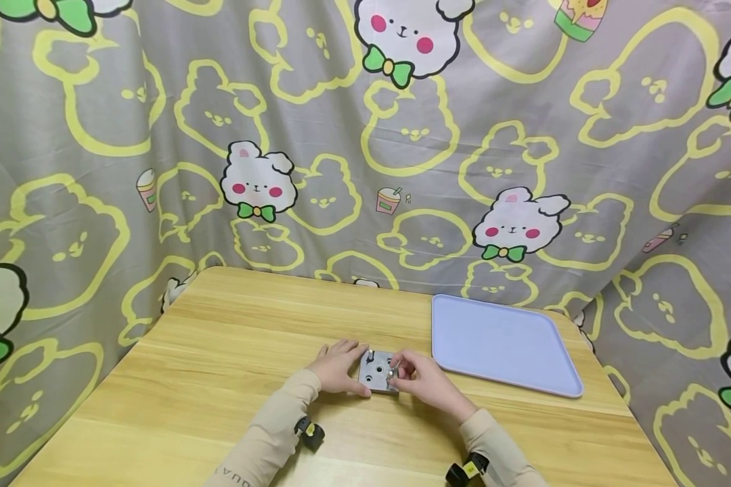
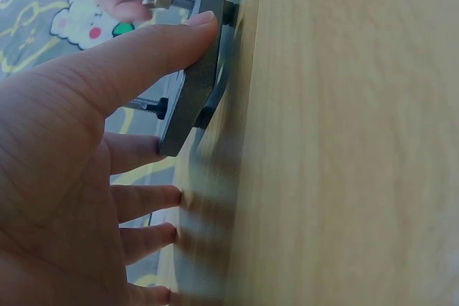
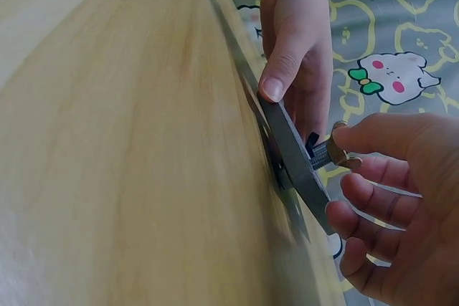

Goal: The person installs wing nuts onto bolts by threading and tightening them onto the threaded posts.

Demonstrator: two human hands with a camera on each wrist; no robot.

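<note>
A grey metal plate (image 1: 378, 383) with several holes lies at the middle of the table, raised slightly on bolt heads beneath it. My left hand (image 1: 339, 369) holds it at the left, thumb on the near edge and index finger at the far corner. A bolt (image 2: 147, 105) stands up from the plate near the left index finger. On the plate's right side, my right hand (image 1: 429, 383) pinches a brass-coloured wing nut (image 3: 340, 150) threaded on a second upright bolt (image 3: 320, 155). The other right fingers are loosely bent, one near the plate's edge.
A light purple tray (image 1: 505, 345) lies at the table's back right, beyond the right hand. The wood-grain table (image 1: 219, 379) ends at the back against a patterned curtain (image 1: 329, 122). Black wrist cameras (image 1: 311, 433) sit on both sleeves.
</note>
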